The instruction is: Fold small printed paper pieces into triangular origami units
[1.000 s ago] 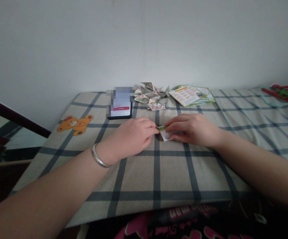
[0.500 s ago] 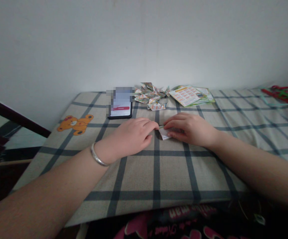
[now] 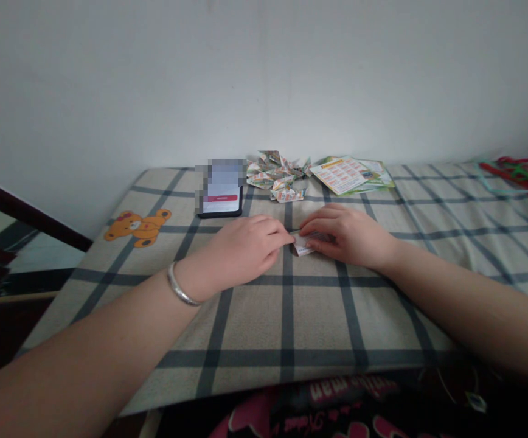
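A small folded piece of white printed paper (image 3: 302,246) lies low over the tablecloth between my hands. My right hand (image 3: 343,234) is closed on its right part, thumb in front and fingers behind, which hides much of the paper. From the other side my left hand (image 3: 257,246), with a silver bangle at the wrist, has its fingers drawn together and the index fingertip at the paper's left edge. My left thumb is mostly hidden. Behind the hands is a cluster of folded paper pieces (image 3: 288,193), and to their right a stack of printed paper sheets (image 3: 340,175).
A phone (image 3: 222,205) with a lit, partly blurred screen stands left of the folded pieces. An orange bear picture (image 3: 138,228) is at the table's left side. Red and green strips (image 3: 519,176) lie far right. A wall (image 3: 264,79) rises behind the checked tablecloth (image 3: 255,316).
My left index fingertip has moved slightly right onto the paper's left edge, and the left thumb has tucked in. My right hand stays almost in place.
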`<state>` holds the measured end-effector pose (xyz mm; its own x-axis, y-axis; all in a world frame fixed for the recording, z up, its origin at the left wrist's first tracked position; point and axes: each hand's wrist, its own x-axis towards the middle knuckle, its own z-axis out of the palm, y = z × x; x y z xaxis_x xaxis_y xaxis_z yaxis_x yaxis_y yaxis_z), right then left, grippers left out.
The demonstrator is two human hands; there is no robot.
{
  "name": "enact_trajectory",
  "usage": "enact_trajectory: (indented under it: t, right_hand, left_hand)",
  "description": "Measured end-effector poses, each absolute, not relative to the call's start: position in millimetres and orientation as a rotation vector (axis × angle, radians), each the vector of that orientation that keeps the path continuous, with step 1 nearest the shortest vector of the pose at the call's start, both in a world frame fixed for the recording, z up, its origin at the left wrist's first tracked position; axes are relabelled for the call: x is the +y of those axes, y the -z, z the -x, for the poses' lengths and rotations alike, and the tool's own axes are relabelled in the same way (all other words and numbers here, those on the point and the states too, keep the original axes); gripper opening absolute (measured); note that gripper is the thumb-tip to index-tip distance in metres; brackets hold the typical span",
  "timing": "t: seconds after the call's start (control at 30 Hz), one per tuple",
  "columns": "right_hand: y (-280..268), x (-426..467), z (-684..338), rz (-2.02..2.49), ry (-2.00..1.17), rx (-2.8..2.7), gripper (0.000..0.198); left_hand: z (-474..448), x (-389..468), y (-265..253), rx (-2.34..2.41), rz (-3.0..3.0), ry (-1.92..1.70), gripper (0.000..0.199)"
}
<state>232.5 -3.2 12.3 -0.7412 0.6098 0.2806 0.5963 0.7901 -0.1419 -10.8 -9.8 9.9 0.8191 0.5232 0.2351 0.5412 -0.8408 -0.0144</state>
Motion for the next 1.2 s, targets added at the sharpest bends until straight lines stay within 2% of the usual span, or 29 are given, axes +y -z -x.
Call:
enact_trajectory:
  t: [1.2]
  right_hand:
    - [-9.1, -2.6, -230.9, 0.994, 0.033, -2.680, 0.033]
  left_hand:
    - [8.7, -14.7, -12.4, -0.847, 3.009, 0.428, 0.029]
